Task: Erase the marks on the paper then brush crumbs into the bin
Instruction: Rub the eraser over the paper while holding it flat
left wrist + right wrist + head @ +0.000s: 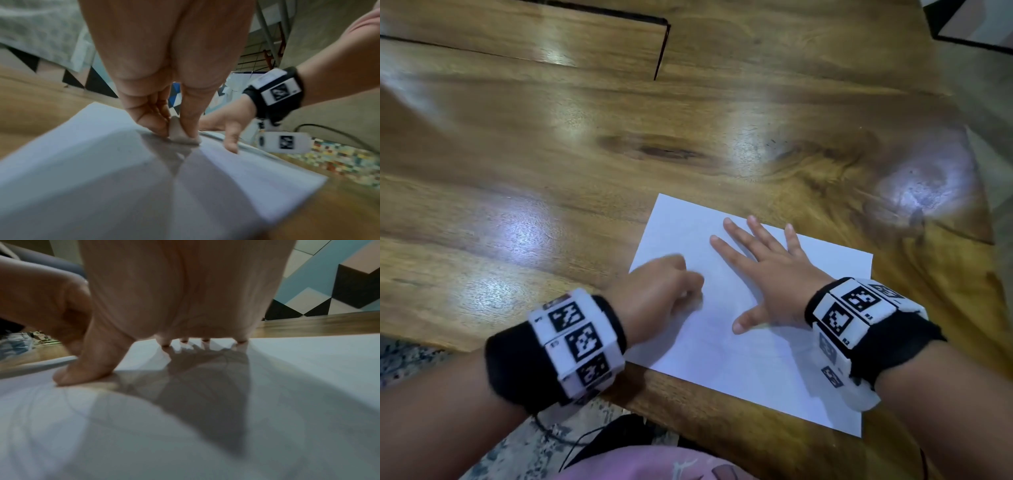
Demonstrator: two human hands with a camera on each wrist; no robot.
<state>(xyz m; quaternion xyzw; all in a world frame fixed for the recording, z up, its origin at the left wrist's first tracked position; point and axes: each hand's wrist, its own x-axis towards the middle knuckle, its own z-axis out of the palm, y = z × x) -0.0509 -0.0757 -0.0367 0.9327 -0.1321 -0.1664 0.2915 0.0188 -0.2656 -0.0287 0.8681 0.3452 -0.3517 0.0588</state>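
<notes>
In the head view the left hand [661, 294] was motion-blurred over the left part of the paper [722, 359], its fingers curled under so that whatever it held was hidden there. The left wrist view showed it: a small greyish eraser [177, 131], pinched between thumb and fingers, its lower end pressed on the sheet. Any marks were hard to make out; only faint curved pencil lines [68, 400] showed near the thumb in the right wrist view, and a few specks lay on the paper in the left wrist view. The paper lay flat on the wooden table [551, 171], close to its near edge. To the right, the right hand [767, 270] rested flat on the sheet, fingers spread and straight, holding nothing, only pressing the paper down. Both wrists wore bands with black-and-white markers [578, 342].
</notes>
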